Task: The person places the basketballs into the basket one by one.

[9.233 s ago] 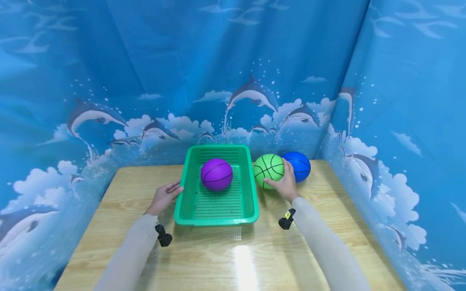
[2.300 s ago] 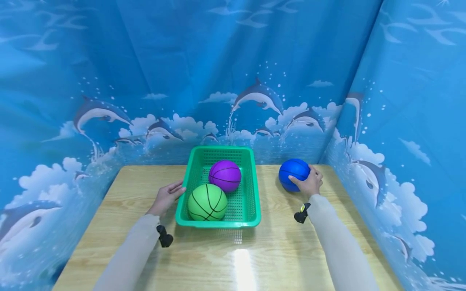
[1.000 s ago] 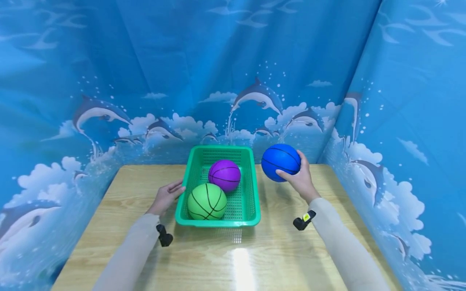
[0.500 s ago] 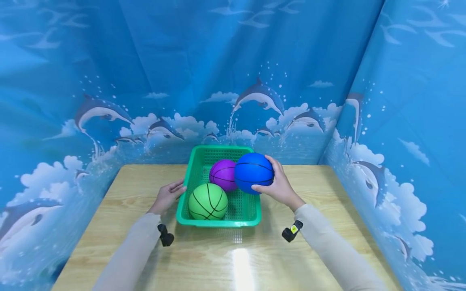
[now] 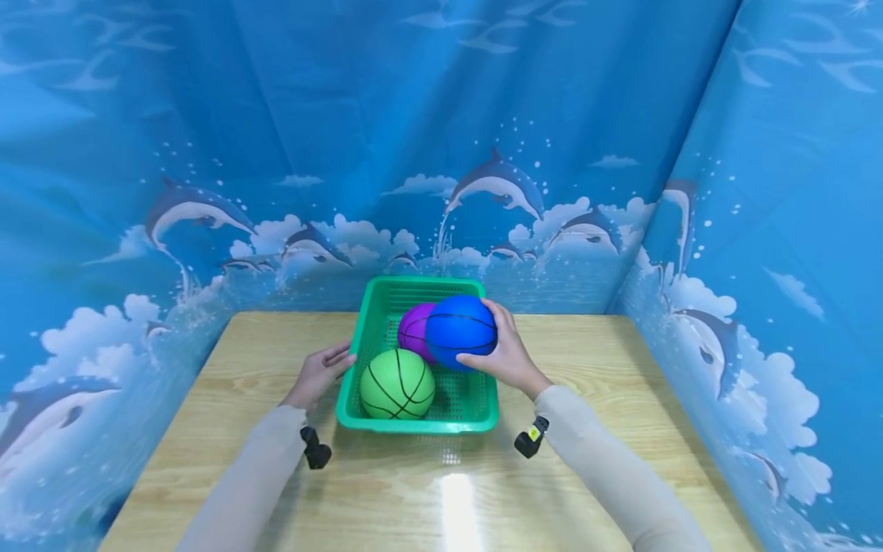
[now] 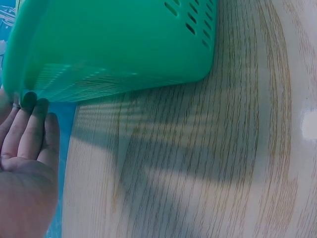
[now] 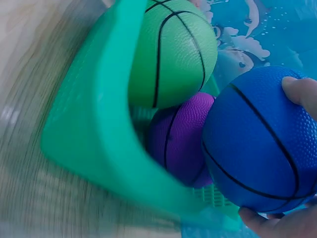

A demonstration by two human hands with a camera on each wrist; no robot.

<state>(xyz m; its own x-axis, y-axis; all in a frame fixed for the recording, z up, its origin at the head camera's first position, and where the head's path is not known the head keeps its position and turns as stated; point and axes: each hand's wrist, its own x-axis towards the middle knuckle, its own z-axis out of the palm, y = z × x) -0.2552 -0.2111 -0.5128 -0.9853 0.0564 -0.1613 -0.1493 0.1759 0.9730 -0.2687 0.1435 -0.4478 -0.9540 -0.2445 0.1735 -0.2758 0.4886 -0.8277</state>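
Observation:
My right hand (image 5: 512,354) grips a blue mini basketball (image 5: 461,333) from its right side, fingers behind and thumb in front. The ball is over the right part of a green plastic basket (image 5: 419,426), partly covering a purple ball (image 5: 412,331) inside. A light green ball (image 5: 397,385) lies in the basket's near left corner. In the right wrist view, thumb and fingers span the blue ball (image 7: 257,144), which appears against or very near the purple ball (image 7: 181,141). My left hand (image 5: 320,376) touches the basket's left rim with fairly straight fingers, seen palm-side in the left wrist view (image 6: 29,153).
The basket stands on a light wood table (image 5: 386,491), near its back edge. A blue curtain (image 5: 331,153) printed with dolphins hangs behind and along the sides. Each wrist carries a small black camera (image 5: 316,448).
The green ball has gone from the table into the basket. My right hand has since lifted the blue ball and carried it left over the basket. The left hand stays at the rim.

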